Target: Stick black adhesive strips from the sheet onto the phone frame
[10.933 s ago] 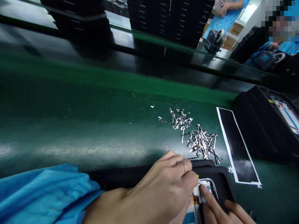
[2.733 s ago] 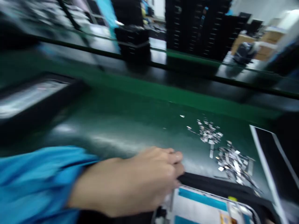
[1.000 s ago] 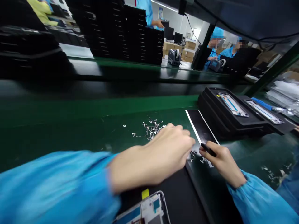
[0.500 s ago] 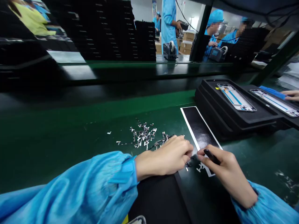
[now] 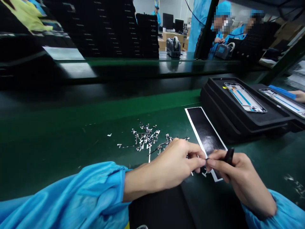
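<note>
My left hand (image 5: 178,162) is closed in a pinch, its fingertips on a small dark strip (image 5: 207,159) that is mostly hidden. My right hand (image 5: 234,171) meets it there, thumb and forefinger pinched at the strip's other end. A black pen-like tool (image 5: 229,156) rests in the right hand, its tip hidden. Beneath the fingertips lies a black sheet with white edges (image 5: 205,127). Small silver and black flex-cable-like pieces (image 5: 145,136) are heaped beyond my left hand, and a few white bits (image 5: 205,173) lie below the fingertips.
Black foam trays (image 5: 238,124) at the right carry a phone frame (image 5: 245,98); another frame (image 5: 283,100) lies beside a co-worker's hand (image 5: 299,95). A black tray (image 5: 159,206) sits under my left forearm. Tall black stacks (image 5: 107,28) and a tape dispenser (image 5: 173,47) stand behind.
My left hand has moved right and its fingertips now meet those of my right hand. The right hand has shifted slightly right, and the black tool in it stands more upright.
</note>
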The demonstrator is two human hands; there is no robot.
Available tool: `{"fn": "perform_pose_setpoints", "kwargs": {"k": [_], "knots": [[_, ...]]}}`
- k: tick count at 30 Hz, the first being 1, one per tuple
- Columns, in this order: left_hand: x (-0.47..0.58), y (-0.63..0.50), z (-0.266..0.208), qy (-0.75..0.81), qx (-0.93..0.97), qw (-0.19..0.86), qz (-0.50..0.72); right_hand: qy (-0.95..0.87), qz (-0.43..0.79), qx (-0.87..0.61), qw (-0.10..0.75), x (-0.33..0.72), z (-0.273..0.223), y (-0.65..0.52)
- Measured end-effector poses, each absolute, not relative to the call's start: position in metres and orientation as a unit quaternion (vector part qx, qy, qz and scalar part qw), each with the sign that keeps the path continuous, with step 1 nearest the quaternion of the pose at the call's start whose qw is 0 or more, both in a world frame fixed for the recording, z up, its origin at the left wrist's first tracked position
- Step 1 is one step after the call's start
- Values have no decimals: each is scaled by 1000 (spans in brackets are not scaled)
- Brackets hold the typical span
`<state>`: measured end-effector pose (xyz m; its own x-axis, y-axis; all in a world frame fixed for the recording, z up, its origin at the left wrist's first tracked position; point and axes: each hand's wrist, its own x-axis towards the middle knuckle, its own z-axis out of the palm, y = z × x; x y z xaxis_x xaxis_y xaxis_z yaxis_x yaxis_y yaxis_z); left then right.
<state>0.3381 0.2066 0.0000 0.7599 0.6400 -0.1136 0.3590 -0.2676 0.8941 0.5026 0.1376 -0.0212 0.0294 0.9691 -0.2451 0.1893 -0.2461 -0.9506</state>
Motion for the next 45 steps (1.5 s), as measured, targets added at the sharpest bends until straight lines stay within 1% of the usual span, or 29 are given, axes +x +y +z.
{"fn": "perform_pose_setpoints", "kwargs": {"k": [3, 9, 13, 18, 22, 26, 28, 36, 38, 40, 42, 45], "knots": [[336, 201, 10, 334, 742, 566, 131, -473, 527, -591, 386, 501, -19, 134], [340, 192, 21, 375, 607, 694, 96, -448, 548, -568, 420, 496, -13, 130], [341, 187, 21, 387, 567, 720, 100, -446, 559, -565, 412, 496, -11, 128], [342, 181, 21, 383, 586, 707, 97, -473, 530, -581, 398, 501, -11, 122], [343, 176, 15, 370, 659, 646, 111, -580, 406, -606, 363, 505, -9, 113], [345, 170, 11, 352, 726, 579, 116, -570, 326, -650, 383, 508, -5, 97], [348, 167, 12, 346, 742, 564, 106, -553, 318, -662, 393, 510, -4, 90], [369, 161, 18, 339, 766, 539, 83, -578, 364, -631, 367, 532, -9, 85], [376, 160, 15, 346, 777, 521, 79, -603, 331, -631, 358, 537, -6, 84], [384, 162, 9, 356, 777, 514, 72, -618, 255, -649, 364, 542, -3, 82], [392, 164, 2, 370, 766, 521, 66, -622, 203, -659, 370, 548, -2, 79], [400, 169, -8, 382, 754, 530, 70, -607, 195, -676, 369, 558, -6, 73]]}}
